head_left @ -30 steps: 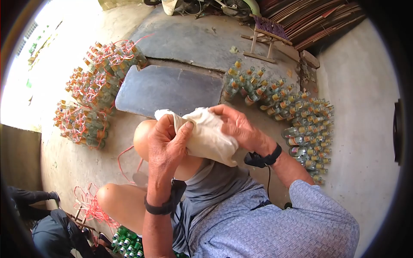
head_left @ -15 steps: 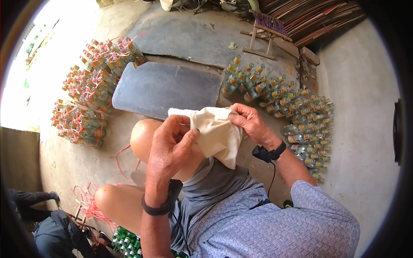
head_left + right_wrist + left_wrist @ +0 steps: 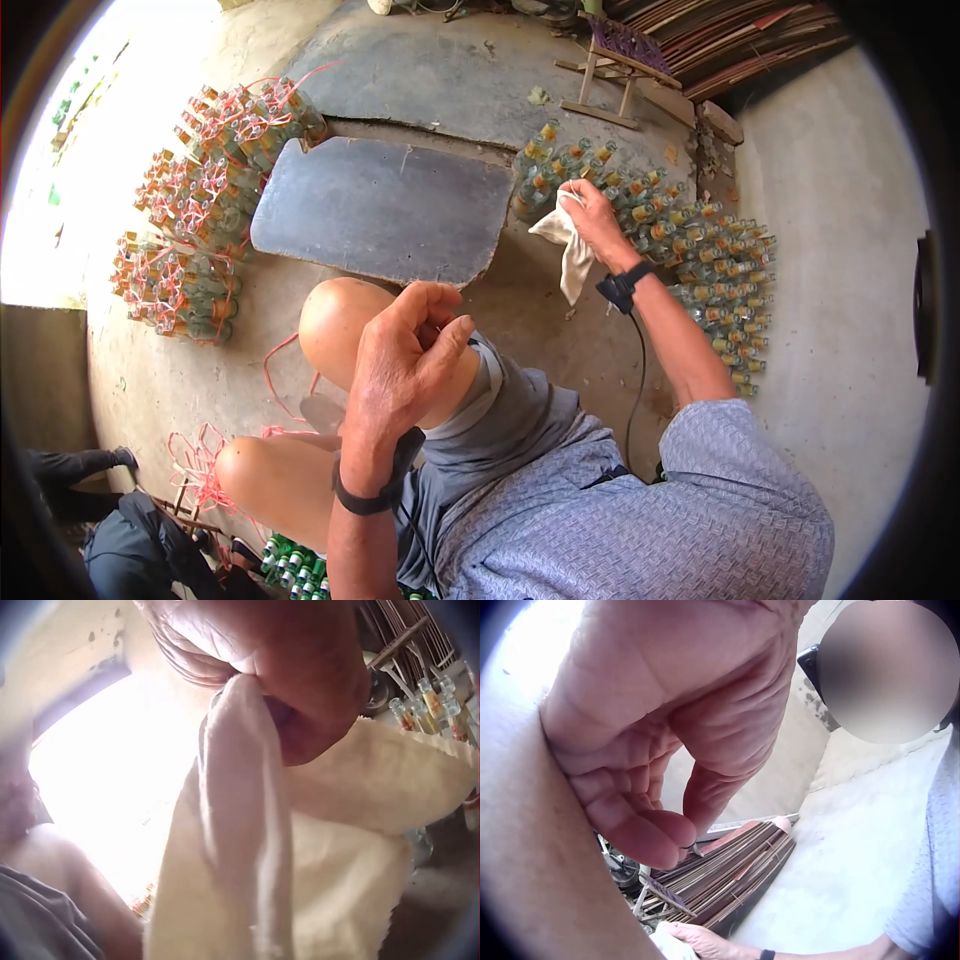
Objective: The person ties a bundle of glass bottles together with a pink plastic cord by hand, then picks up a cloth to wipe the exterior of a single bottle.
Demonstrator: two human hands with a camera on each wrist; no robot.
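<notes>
Soft cream cloth (image 3: 571, 245) hangs below right hand (image 3: 597, 222), its fingers pinching one end. Left hand (image 3: 396, 360): empty, fingers loosely curled.

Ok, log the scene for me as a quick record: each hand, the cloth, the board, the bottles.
left hand: above the knee, fingers loosely curled, no item visible in it
right hand: pinches the cloth
cloth: off-white, hanging down
dark board: ahead of the knees, nothing on it
left bottles: bunched, pink string over them
right bottles: clustered by the wall
</notes>
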